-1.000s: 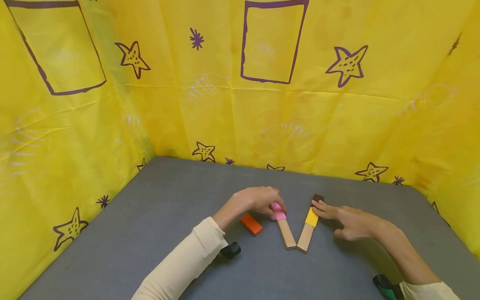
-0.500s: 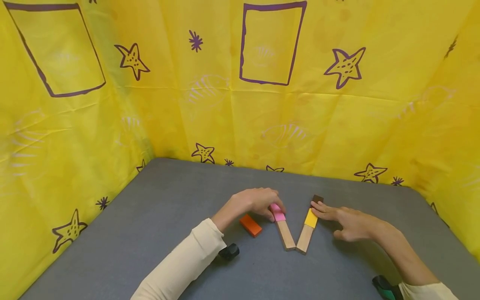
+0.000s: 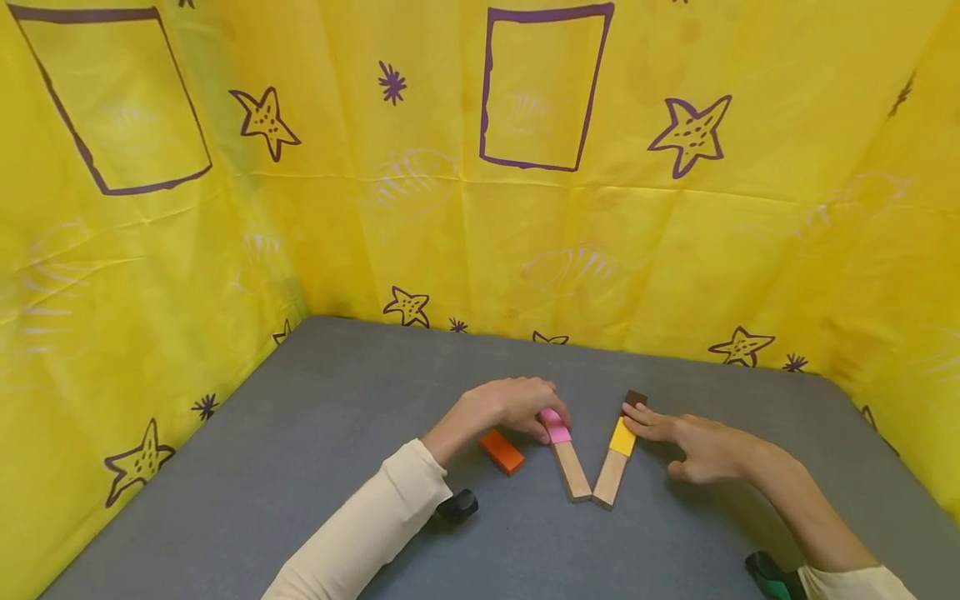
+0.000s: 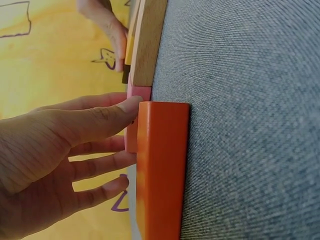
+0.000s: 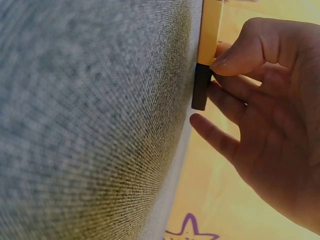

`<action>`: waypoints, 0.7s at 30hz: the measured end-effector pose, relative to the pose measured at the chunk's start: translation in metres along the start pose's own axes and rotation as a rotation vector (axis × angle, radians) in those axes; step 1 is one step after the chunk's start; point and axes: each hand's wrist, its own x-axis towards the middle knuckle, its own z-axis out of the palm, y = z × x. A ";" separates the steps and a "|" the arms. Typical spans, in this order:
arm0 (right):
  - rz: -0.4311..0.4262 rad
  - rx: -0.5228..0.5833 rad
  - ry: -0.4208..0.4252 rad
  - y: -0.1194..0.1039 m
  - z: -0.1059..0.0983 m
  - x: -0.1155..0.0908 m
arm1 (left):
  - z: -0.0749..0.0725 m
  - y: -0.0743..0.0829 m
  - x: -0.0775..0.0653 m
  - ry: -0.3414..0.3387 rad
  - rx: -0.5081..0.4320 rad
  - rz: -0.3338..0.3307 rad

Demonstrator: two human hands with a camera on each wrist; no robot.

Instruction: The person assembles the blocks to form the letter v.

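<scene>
On the grey table, two plain wooden blocks, a left one [image 3: 573, 473] and a right one [image 3: 611, 479], meet at their near ends in a V. A pink block [image 3: 556, 428] continues the left arm; my left hand [image 3: 513, 404] pinches it, thumb on its near side. The right arm continues with a yellow block [image 3: 622, 437], then a dark brown block [image 3: 635, 398] at the far tip. Extended fingers of my right hand [image 3: 697, 442] rest where yellow and brown join; its thumb stays off to the side. Left of the pink block lies an orange block [image 4: 162, 165].
Yellow cloth [image 3: 420, 225] printed with starfish and fish rises behind and to the left of the grey table [image 3: 360, 367]. Dark wrist devices show beneath both forearms: one by the left cuff [image 3: 459, 505], one by the right sleeve [image 3: 768, 573].
Both hands keep their places on the blocks, and the V shape looks the same. Only a slight shift of the head view shows.
</scene>
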 end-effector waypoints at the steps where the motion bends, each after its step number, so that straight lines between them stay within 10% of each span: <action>1: -0.004 -0.005 0.003 0.000 0.000 0.000 | 0.000 0.000 0.000 0.001 -0.001 0.001; 21: -0.012 -0.026 -0.001 0.000 0.001 0.001 | 0.001 -0.001 -0.002 0.001 -0.013 -0.008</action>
